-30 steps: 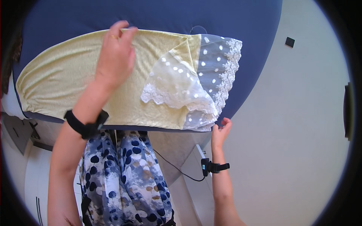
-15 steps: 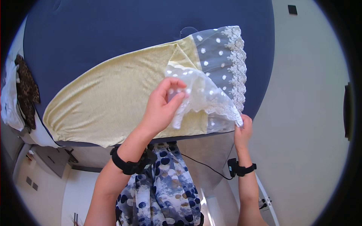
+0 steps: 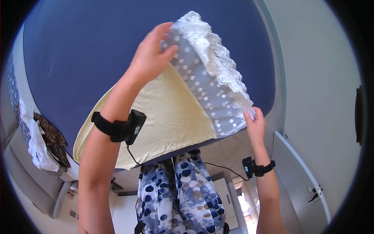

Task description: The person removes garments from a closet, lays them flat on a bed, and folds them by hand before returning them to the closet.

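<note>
A pale yellow garment (image 3: 167, 103) with a sheer white-dotted mesh border and scalloped lace edge lies across the dark blue bed-like surface. My left hand (image 3: 153, 52) is at the far end of the mesh border (image 3: 194, 76); its thumb and fingers stand apart, fingertips touching the mesh. Between thumb and fingertips, my right hand (image 3: 256, 124) pinches the near corner of the lace edge (image 3: 224, 64). That edge is partly turned over onto the mesh. My left forearm covers part of the yellow cloth.
White cloth (image 3: 39, 146) and a leopard-print cloth (image 3: 51, 136) lie bunched at the left edge of the blue surface (image 3: 93, 35). A pale wall (image 3: 319, 70) rises on the right. Black wrist straps with cables are on both my forearms.
My left hand has moved up and away, and the folded-over lace layer now lies spread toward the far side. My right hand stays at the near corner. The view has shifted.
</note>
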Demonstrator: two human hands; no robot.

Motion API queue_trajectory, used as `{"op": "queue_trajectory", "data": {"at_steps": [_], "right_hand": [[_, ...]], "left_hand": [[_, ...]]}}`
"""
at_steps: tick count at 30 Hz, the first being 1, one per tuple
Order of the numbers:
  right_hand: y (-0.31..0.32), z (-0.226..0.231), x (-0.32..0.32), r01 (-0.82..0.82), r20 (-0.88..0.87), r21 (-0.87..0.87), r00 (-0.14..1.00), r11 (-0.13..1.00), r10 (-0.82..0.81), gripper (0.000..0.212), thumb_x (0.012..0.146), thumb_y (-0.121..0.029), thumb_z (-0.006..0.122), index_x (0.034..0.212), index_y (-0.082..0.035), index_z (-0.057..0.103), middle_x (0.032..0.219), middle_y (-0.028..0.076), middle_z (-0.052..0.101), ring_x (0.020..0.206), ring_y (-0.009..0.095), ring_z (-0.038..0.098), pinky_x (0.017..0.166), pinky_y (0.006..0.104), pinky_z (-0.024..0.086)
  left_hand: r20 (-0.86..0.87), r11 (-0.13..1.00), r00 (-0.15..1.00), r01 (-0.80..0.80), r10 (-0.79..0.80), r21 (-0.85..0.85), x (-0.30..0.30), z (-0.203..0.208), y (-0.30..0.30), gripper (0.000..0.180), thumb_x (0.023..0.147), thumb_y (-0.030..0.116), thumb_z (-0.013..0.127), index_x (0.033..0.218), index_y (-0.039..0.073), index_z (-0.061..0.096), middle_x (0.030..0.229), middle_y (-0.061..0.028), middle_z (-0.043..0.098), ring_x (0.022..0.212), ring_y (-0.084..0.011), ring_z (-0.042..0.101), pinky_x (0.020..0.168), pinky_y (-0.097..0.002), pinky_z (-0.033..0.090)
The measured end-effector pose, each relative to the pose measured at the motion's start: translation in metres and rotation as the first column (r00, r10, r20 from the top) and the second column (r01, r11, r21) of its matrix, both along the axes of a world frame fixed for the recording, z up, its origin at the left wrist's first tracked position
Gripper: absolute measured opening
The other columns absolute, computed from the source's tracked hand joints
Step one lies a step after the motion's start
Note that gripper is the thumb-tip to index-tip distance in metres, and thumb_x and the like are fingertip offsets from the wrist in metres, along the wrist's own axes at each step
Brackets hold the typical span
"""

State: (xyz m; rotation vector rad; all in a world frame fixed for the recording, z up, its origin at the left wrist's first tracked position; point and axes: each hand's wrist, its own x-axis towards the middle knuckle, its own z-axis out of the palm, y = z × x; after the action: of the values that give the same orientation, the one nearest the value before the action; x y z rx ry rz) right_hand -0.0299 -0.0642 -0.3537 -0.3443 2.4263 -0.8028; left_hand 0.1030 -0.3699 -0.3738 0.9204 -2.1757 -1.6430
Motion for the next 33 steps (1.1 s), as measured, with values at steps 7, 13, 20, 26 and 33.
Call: {"op": "queue_trajectory", "data": {"at_steps": [7, 13, 20, 26, 33], "right_hand": [[0.018, -0.015, -0.005, 0.165, 0.175, -0.211, 0.976, 0.964, -0.129, 0.015, 0.075, -0.008, 0.057, 0.085, 0.000, 0.050, 0.070, 0.000, 0.052, 0.061, 0.003, 0.045, 0.053, 0.0170, 0.036], [0.022, -0.009, -0.004, 0.159, 0.164, -0.177, 0.978, 0.971, -0.130, 0.015, 0.074, -0.009, 0.058, 0.083, 0.001, 0.051, 0.068, -0.002, 0.051, 0.060, 0.003, 0.043, 0.053, 0.0166, 0.036], [0.025, -0.022, 0.001, 0.332, 0.258, -0.326, 0.932, 0.885, -0.255, 0.021, 0.071, -0.002, 0.061, 0.088, 0.001, 0.048, 0.076, 0.000, 0.050, 0.064, 0.004, 0.046, 0.056, 0.0162, 0.039], [0.032, -0.031, -0.002, 0.334, 0.273, -0.446, 0.934, 0.830, -0.229, 0.025, 0.071, 0.002, 0.059, 0.092, 0.002, 0.046, 0.079, 0.002, 0.050, 0.065, 0.005, 0.047, 0.059, 0.0171, 0.042], [0.019, -0.030, 0.005, 0.336, 0.121, -0.333, 0.942, 0.881, -0.313, 0.034, 0.069, 0.001, 0.061, 0.096, 0.001, 0.041, 0.075, 0.004, 0.052, 0.064, 0.007, 0.049, 0.058, 0.0187, 0.042]], "left_hand": [[0.168, 0.753, 0.986, 0.100, 0.015, -0.651, -0.028, -0.006, -0.010, 0.040, 0.064, 0.013, 0.066, 0.101, 0.007, 0.051, 0.088, -0.0108, 0.054, 0.081, -0.0259, 0.049, 0.074, -0.0329, 0.039], [0.095, 0.833, 0.994, 0.014, 0.047, -0.553, -0.054, -0.004, -0.021, 0.031, 0.064, 0.012, 0.064, 0.093, 0.005, 0.058, 0.071, -0.0096, 0.056, 0.066, -0.0246, 0.050, 0.063, -0.0317, 0.042], [0.238, 0.993, 0.971, 0.001, 0.028, -0.122, -0.072, -0.020, -0.041, 0.017, 0.071, 0.015, 0.063, 0.082, 0.003, 0.057, 0.066, 0.0023, 0.051, 0.063, -0.0051, 0.045, 0.058, -0.0180, 0.038], [0.314, 0.978, 0.947, -0.007, 0.074, -0.209, -0.079, -0.019, -0.047, 0.020, 0.074, 0.012, 0.059, 0.092, 0.004, 0.055, 0.073, 0.0021, 0.052, 0.068, -0.0070, 0.046, 0.063, -0.0203, 0.038], [0.108, 1.000, 0.994, -0.003, 0.000, 0.028, -0.091, -0.012, -0.033, 0.017, 0.075, 0.012, 0.058, 0.090, 0.005, 0.056, 0.077, 0.0023, 0.052, 0.075, -0.0066, 0.048, 0.071, -0.0174, 0.037]]}}
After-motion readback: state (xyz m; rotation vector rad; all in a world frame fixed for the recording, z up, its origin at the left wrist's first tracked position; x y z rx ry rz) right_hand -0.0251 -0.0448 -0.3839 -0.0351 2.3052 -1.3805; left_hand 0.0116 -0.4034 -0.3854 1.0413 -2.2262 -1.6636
